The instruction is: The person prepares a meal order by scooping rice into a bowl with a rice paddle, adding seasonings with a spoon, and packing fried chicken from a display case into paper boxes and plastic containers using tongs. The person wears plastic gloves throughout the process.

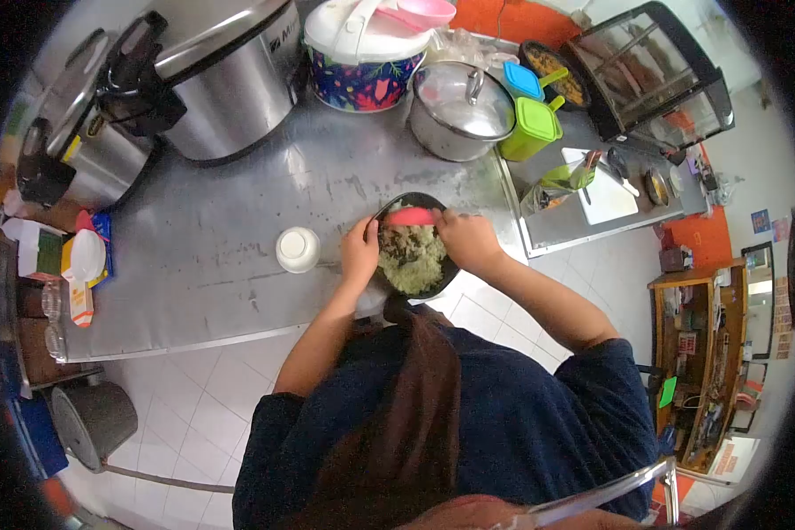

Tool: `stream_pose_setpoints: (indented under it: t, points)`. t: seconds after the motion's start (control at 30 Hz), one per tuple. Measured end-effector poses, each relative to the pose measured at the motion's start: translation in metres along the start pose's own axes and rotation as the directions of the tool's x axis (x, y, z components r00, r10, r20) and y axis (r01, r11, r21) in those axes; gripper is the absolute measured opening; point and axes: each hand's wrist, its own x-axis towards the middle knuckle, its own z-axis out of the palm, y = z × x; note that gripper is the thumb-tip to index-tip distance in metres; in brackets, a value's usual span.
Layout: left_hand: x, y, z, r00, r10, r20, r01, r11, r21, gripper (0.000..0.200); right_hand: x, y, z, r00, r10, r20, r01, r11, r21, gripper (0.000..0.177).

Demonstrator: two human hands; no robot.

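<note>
A dark round pan (450, 274) sits near the front edge of the metal table, its short handle toward my body. Pale greenish rice (412, 268) with a darker brown patch fills it. My left hand (359, 253) is closed on the pan's left rim, thumb on top. My right hand (470, 241) grips a red rice paddle (412, 216), whose blade lies across the far part of the rice. Just left of my left hand, a small white bowl (298, 249) rests on the table, apparently upside down.
Large steel cookers (230, 97) stand at the back left. Behind the pan are a patterned rice bucket (367, 79) and a lidded pot (462, 110). Green (533, 126) and blue containers, plus a white cutting board (608, 199), are at right. Boxes (40, 250) crowd the left end.
</note>
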Motion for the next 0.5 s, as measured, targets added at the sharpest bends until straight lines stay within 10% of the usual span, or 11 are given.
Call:
stream_pose_setpoints:
  t: [0.23,0.5]
  points:
    - [-0.011,0.01,0.009,0.98,-0.114,-0.163,0.102,0.992,-0.075,0.022,-0.02,-0.009,-0.025,0.885,0.073,0.46,-0.028,0.994,-0.105,0.013]
    - [-0.02,0.003,0.018,0.957,-0.128,-0.261,0.106,0.99,-0.097,0.022,0.0,0.025,0.011,0.626,-0.248,0.74,-0.256,0.83,0.495,0.026]
